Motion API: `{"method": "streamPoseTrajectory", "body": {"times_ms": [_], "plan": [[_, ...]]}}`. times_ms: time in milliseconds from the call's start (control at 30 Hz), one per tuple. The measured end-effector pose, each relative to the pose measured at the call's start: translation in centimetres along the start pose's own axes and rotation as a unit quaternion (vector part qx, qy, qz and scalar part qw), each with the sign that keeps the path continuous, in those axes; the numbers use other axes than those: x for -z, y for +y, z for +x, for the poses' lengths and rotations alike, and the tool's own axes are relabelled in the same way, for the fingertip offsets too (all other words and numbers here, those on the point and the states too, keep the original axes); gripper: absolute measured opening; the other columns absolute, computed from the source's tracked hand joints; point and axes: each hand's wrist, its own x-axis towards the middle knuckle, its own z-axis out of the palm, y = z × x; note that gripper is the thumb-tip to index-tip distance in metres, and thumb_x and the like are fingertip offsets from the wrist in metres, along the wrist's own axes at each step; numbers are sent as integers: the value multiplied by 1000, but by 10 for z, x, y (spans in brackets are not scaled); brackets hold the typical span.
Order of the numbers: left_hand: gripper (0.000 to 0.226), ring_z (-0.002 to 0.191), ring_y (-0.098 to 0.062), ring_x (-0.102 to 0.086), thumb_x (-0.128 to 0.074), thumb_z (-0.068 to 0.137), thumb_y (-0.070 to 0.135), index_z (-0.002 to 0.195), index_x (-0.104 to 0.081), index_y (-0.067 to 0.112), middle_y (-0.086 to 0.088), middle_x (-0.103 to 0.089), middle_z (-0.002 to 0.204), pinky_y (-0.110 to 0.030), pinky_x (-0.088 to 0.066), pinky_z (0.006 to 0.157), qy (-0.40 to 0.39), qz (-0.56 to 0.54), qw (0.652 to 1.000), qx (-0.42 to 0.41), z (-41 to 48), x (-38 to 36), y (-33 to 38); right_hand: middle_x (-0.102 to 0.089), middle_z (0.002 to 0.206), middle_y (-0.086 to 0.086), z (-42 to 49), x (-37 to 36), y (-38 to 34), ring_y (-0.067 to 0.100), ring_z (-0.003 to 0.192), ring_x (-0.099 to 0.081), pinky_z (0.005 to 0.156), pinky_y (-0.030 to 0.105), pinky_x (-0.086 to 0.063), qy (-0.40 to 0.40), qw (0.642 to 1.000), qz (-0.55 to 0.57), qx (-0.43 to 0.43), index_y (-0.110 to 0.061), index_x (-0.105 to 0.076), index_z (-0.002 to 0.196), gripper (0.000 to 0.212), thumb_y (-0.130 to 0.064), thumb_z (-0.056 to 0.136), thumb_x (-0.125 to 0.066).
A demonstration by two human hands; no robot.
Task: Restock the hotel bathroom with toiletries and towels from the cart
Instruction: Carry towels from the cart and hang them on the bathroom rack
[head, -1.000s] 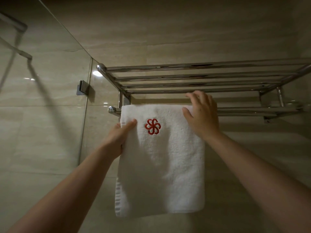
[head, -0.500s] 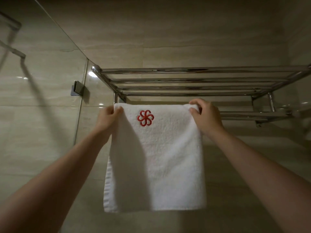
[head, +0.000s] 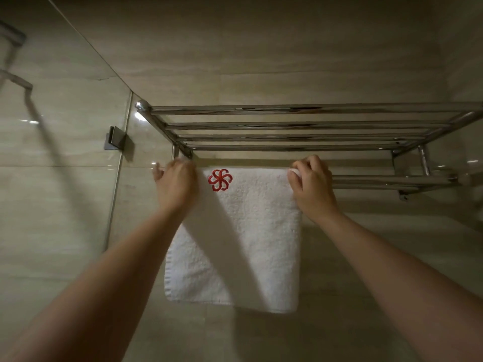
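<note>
Fingers on the right hand are curled over the top right corner of the towel, with the thumb in front, so a bit of white cloth is pinched between them. The left hand sits on the top left corner with its fingers bent toward the top edge. It's motion-blurred though, so I honestly can't tell if it's gripping or just resting there.

Room-wise, the biggest thing is the glossy beige tiled wall filling the whole background. A glass panel runs down the left side and meets the wall at a seam. The chrome towel rack is fixed to the wall, with a shelf of several bars up top and a lower rail underneath. The towel hangs folded over the left end of that rail, flat against the tiles, between the two hands. A small dark clip holds the glass. A red pinwheel logo is stitched near the towel's top left, just beside the left hand.
</note>
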Motion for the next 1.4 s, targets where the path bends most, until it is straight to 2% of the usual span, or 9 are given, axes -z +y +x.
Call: {"method": "streamPoseTrajectory", "body": {"times_ms": [133,267,533,700,833,967,1133,1267,1400], "plan": [[42,130,-26,-35,-27,98,39,118,-49,10,-11,-49,131,-41,-19,113,1,0,998,-61,-20,-15,0,-42,120,11,-6,0,7,26,105,-42,82,29,-37,-32,998,-40,33,-7,-52,114,30,-30,97,-43],[63,145,-21,-7,-16,97,49,146,-18,11,-8,-19,155,-39,-2,118,-38,59,995,-76,-28,-18,-10,-45,116,14,-5,5,9,26,101,-42,85,29,-32,-52,994,-76,62,-4,-53,113,31,-29,97,-44],[67,145,-16,11,-7,95,51,149,4,12,-4,7,158,-42,12,115,-99,123,985,-65,-32,-2,2,-42,122,7,-5,20,3,21,112,-40,95,30,-34,-97,989,-93,54,-8,-49,122,31,-26,99,-39],[66,141,-10,19,-9,95,52,147,13,17,1,15,156,-36,13,114,-122,77,978,-148,-63,7,26,-45,126,6,-18,31,2,23,115,-41,100,35,-31,-85,983,-148,71,-13,-45,132,38,-26,97,-41],[80,142,-7,7,6,80,63,149,0,23,4,2,158,-34,7,116,-184,20,950,-250,-87,20,42,-55,114,7,-35,49,-1,26,102,-53,89,38,-42,-99,977,-166,93,-12,-56,121,41,-29,92,-33],[57,143,-12,-17,-22,97,51,147,-17,25,4,-20,156,-34,-11,117,-220,-46,928,-296,-111,44,60,-53,122,7,-65,83,-7,26,115,-49,98,39,-36,-155,965,-184,105,-12,-56,123,32,-22,93,-51],[44,111,-19,-53,-30,98,45,124,-51,17,-4,-57,125,-36,-43,97,-366,-110,871,-307,-141,76,80,-48,124,-2,-110,137,-19,17,118,-43,100,32,-30,-279,930,-222,89,-21,-52,125,32,-33,97,-41],[35,87,-20,-54,-36,97,43,100,-55,13,0,-58,94,-28,-40,76,-494,-163,799,-301,-176,101,100,-59,107,-1,-142,185,-37,20,99,-56,82,35,-46,-412,886,-214,-9,-23,-58,103,28,-40,98,-37],[29,91,-20,-57,-43,96,38,107,-60,17,-2,-62,97,-24,-39,76,-532,-192,749,-344,-218,126,124,-51,78,-9,-183,240,-54,20,84,-53,73,33,-43,-482,845,-224,-65,-30,-45,71,30,-39,98,-37]]}}
